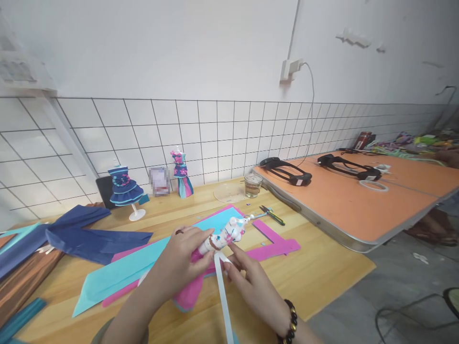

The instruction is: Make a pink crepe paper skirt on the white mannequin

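Miniature dress form (233, 231), flower-trimmed and white on top, lay tilted between both hands above the wooden table (304, 282). The left hand (188, 251) clasped its lower part, likely for steadiness; the right hand (251, 274) pinched a white strip (223, 291) beside it, presumably to control its lie.

"How is the left hand (188, 251) set?"
"Gripping, back upward, fingers reaching forward, thumb below them; its forearm (145, 298) slants in from the lower left."
"And the right hand (251, 277)?"
"Just beside it, slightly lower, thumb and fingers in a pinch (the index reaches farthest up). Its wrist (273, 308) angles from the lower right."
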A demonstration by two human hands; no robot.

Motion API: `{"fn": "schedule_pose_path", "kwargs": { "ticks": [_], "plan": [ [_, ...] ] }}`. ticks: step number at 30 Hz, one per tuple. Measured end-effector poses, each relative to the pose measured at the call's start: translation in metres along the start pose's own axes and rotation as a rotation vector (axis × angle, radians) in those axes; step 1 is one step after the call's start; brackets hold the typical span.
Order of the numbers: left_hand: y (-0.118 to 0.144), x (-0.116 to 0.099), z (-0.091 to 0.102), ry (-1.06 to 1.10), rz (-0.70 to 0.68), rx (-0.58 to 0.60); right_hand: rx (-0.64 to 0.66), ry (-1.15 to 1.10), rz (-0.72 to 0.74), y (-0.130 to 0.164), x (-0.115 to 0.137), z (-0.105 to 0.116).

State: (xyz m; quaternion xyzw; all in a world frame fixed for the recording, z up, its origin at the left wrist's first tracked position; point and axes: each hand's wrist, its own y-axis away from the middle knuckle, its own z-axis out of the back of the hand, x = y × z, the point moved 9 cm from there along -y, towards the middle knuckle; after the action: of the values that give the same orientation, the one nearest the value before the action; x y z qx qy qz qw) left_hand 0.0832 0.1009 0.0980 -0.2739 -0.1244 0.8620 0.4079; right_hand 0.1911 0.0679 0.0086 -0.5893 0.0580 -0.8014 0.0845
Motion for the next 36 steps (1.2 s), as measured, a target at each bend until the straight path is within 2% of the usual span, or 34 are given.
{"fn": "schedule_pose_path", "kwargs": {
  "ticks": [3,6,12,17,23,36],
  "plan": [
    [-0.010,-0.007,-0.005,-0.046,-0.045,0.101,-0.018,-0.187,-0.059,0.004,-0.011,-0.003],
    [-0.017,-0.006,-0.009,-0.026,-0.029,0.178,-0.054,-0.294,-0.104,0.005,-0.016,-0.002],
    [-0.019,-0.005,-0.010,0.020,-0.014,0.231,-0.175,-0.229,-0.085,0.010,-0.007,0.009],
    [-0.017,-0.001,-0.009,0.017,-0.010,0.229,-0.132,-0.118,-0.056,0.007,-0.003,-0.005],
    [-0.016,0.007,-0.001,0.023,-0.005,0.166,-0.086,-0.213,-0.073,0.006,-0.005,-0.013],
    [-0.018,0.007,0.004,0.044,-0.022,0.157,-0.027,-0.220,-0.111,0.014,-0.014,-0.013]
  ]
}}
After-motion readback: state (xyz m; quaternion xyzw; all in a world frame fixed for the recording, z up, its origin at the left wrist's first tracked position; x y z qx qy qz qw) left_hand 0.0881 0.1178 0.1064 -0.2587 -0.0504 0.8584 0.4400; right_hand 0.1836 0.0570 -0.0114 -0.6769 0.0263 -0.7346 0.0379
